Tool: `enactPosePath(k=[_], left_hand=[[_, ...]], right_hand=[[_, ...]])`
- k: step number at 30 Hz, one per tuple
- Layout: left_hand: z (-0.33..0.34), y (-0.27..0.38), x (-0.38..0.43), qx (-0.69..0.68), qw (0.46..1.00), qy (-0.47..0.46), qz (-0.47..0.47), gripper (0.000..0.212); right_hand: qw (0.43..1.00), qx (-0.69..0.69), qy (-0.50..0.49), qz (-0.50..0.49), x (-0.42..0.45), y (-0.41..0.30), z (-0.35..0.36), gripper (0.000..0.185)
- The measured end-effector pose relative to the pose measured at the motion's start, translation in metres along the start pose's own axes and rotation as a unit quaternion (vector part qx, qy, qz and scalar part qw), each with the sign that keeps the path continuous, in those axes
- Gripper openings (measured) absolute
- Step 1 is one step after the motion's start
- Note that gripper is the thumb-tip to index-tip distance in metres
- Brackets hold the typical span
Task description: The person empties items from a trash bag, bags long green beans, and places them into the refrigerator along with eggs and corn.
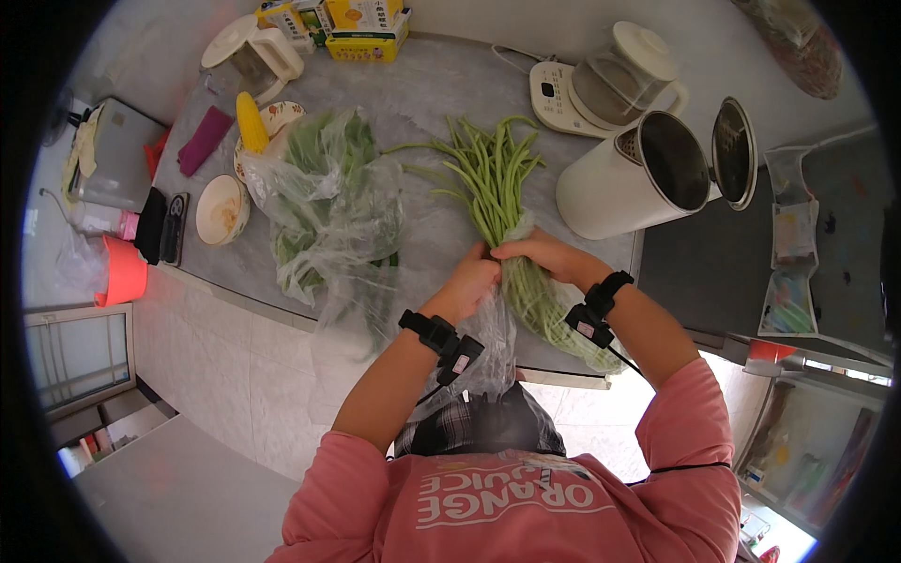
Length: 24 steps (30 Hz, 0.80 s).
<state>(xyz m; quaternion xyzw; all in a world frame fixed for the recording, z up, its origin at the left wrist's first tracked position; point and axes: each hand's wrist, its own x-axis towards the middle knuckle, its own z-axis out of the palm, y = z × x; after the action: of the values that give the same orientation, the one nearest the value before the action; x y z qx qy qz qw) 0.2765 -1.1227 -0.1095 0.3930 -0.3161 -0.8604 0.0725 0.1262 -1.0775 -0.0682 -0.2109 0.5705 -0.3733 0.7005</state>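
Note:
A bunch of long green beans (496, 183) lies across the grey tabletop, its tips fanned out away from me. A clear plastic bag (542, 310) wraps its nearer half, which reaches to the table's front edge. My right hand (552, 255) grips the bagged bunch from the right, the thumb laid across it. Against the bunch's left side, my left hand (470, 281) is closed on the edge of the bag, and loose plastic hangs below it. To the left sits another clear bag of leafy green vegetables (331, 190).
An open-lidded white kettle (619, 183) stands right of the beans, with a glass kettle on an electric base (563, 98) behind. At left are a corn cob (251, 123), a bowl (222, 210), a purple cloth (204, 141) and a glass jug (253, 60). Yellow boxes (366, 32) line the back.

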Motion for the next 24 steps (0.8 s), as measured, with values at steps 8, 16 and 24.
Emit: enactPosePath(k=[8, 16, 24], left_hand=[[0.010, 0.023, -0.025, 0.344, 0.903, 0.070, 0.248, 0.034], [0.048, 0.069, -0.079, 0.462, 0.834, 0.108, 0.281, 0.026], [0.058, 0.088, -0.100, 0.410, 0.847, 0.080, 0.330, 0.026]], right_hand=[[0.998, 0.042, -0.021, 0.029, -0.023, -0.024, 0.006, 0.051], [0.995, 0.091, -0.045, -0.008, -0.063, -0.055, 0.021, 0.058], [0.982, 0.147, -0.081, -0.088, -0.074, -0.046, 0.013, 0.059]])
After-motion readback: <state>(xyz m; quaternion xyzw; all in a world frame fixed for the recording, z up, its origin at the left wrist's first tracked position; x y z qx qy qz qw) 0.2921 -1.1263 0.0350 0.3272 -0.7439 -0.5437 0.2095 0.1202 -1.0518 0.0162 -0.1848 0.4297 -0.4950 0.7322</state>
